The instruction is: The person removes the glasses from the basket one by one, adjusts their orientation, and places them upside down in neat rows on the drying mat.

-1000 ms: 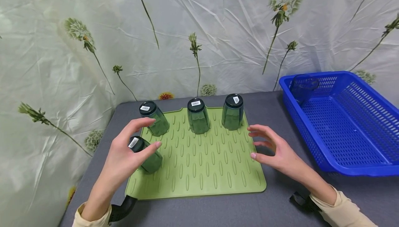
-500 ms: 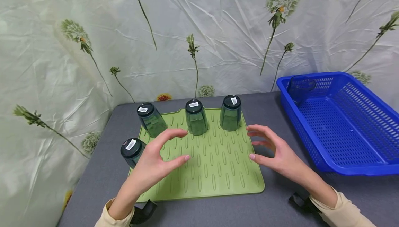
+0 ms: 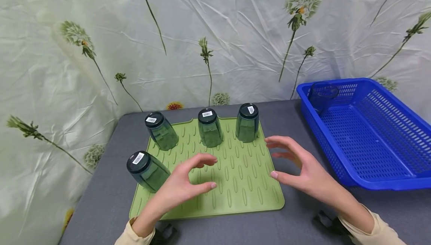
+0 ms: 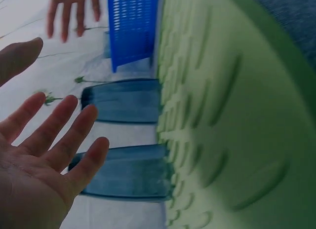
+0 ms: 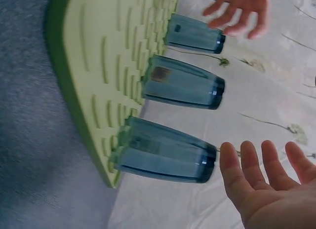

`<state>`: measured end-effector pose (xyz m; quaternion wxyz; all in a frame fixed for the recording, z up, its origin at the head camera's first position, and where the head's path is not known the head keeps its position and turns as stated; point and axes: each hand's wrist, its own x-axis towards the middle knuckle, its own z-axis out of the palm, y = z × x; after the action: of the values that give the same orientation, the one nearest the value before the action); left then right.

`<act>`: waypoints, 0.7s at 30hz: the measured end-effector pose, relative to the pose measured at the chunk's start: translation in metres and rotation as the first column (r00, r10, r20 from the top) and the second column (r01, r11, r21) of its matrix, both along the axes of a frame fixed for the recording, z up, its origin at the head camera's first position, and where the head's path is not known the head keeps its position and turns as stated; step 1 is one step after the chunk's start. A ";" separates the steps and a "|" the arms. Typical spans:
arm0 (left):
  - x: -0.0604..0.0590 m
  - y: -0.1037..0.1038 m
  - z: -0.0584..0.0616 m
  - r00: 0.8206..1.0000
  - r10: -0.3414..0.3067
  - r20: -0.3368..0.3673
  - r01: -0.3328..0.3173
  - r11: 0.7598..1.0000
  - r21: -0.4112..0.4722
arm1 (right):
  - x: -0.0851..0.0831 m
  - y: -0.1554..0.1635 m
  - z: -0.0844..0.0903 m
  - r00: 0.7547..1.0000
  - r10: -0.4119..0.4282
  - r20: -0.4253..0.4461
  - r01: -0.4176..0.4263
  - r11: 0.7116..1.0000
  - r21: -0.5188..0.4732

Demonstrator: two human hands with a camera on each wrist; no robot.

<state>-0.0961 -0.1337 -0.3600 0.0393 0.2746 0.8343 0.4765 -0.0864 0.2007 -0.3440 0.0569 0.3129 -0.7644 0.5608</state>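
Dark green glasses stand upside down on a ribbed light-green mat (image 3: 242, 196). Three line its far side: a left glass (image 3: 165, 134), a middle glass (image 3: 210, 131) and a right glass (image 3: 247, 125). A fourth-corner, front-left glass (image 3: 151, 174) stands by the mat's left edge. My left hand (image 3: 183, 183) hovers over the mat just right of that glass, holding nothing, thumb and fingers spread apart. Over the mat's right edge my right hand (image 3: 299, 166) is held with loosely curved fingers and nothing in it. The right wrist view shows its fingers (image 5: 252, 165) close to a glass base.
To the right stands a blue plastic basket (image 3: 336, 147) with perforated walls. A dark glass (image 3: 320, 97) leans in its far left corner. Grey cloth (image 3: 256, 228) covers the table, and a white flowered sheet (image 3: 249, 50) hangs behind it.
My left hand has moved right, away from the front-left glass, and lowered slightly towards the near side of the mat. My right hand has hardly moved. The glasses stay standing on the mat.
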 end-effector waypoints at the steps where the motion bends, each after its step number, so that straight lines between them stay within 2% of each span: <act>1: 0.000 0.001 -0.002 1.000 -0.013 0.018 0.013 1.000 -0.007 | 0.002 0.001 0.003 1.000 -0.001 -0.002 0.001 1.000 0.003; 7: -0.002 0.004 -0.013 0.992 -0.083 0.097 0.086 0.996 -0.028 | 0.010 0.010 0.026 0.999 -0.014 -0.045 0.015 0.999 0.028; 12: -0.002 0.003 -0.015 0.988 -0.095 0.121 0.099 0.995 -0.030 | 0.017 0.022 0.044 0.996 -0.029 -0.080 0.033 0.998 0.050; 19: -0.003 0.000 -0.013 0.988 -0.077 0.138 0.085 0.995 -0.059 | 0.021 0.045 0.066 0.992 -0.124 -0.008 0.122 0.962 0.243; 21: -0.003 -0.001 -0.012 0.987 -0.077 0.140 0.087 0.994 -0.064 | 0.019 0.055 0.072 0.991 -0.137 0.002 0.131 0.954 0.270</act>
<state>-0.0994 -0.1343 -0.3722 0.1258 0.2736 0.8336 0.4630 -0.0672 0.2554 -0.2719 0.0438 0.2593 -0.8536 0.4497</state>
